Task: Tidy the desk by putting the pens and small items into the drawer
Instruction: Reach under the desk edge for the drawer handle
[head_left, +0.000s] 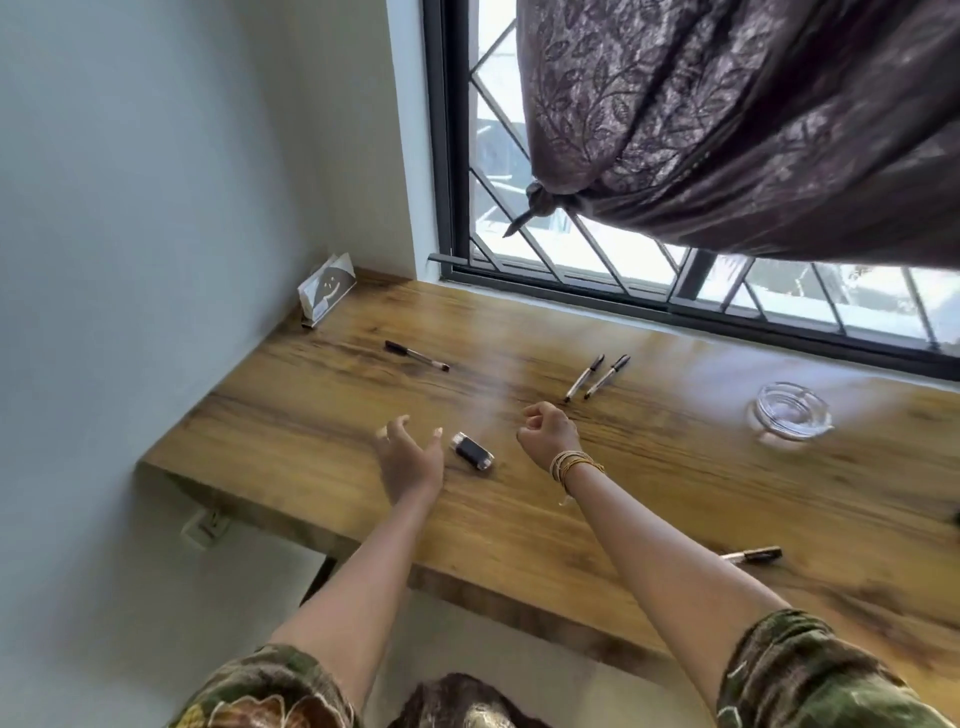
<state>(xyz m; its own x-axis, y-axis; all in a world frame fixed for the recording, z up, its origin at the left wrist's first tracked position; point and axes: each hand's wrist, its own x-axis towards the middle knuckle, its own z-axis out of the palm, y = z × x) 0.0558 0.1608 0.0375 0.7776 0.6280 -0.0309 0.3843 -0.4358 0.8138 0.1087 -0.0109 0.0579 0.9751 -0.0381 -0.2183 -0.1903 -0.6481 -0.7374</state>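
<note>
A small black device with clear ends lies on the wooden desk between my hands. My left hand hovers just left of it, fingers spread, holding nothing. My right hand is to its right, fingers curled shut with nothing seen in them. One black pen lies at the far left. Two markers lie side by side toward the window. Another marker rests near the desk's front edge at the right. No drawer is visible.
A clear glass ashtray stands at the right of the desk. A small paper card holder leans in the back left corner against the wall. A knotted dark curtain hangs over the barred window.
</note>
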